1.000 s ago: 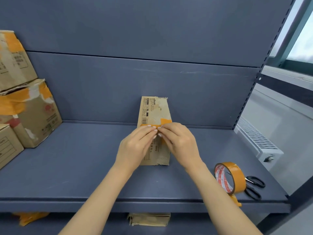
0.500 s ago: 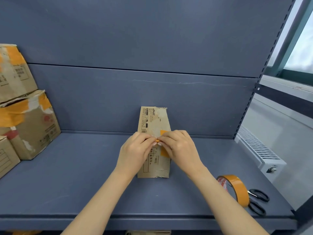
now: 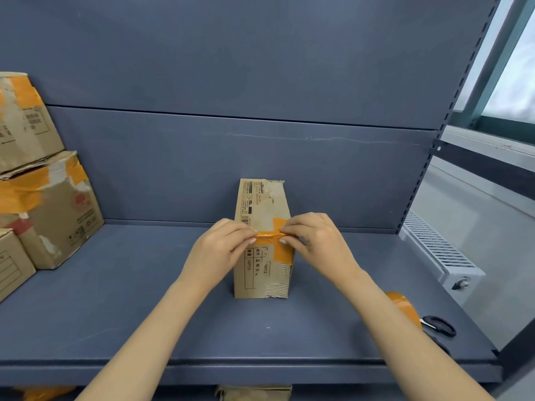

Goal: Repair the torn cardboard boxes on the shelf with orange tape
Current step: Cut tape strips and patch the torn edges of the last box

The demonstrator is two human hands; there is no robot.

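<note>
**Tape strip stretched across a box**

Head view: a narrow cardboard box (image 3: 262,256) stands mid-shelf (image 3: 115,314). The left hand (image 3: 220,247) and right hand (image 3: 315,241) each pinch an end of an orange tape strip (image 3: 267,236) across its front. The tape roll (image 3: 404,309) lies at right, beside scissors (image 3: 438,325).

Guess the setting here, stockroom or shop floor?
Probably a stockroom or storage area: a blue-grey metal shelf on slotted uprights, worn taped cardboard boxes stacked at left, and a radiator under a window at right. No retail goods or signage show.
</note>
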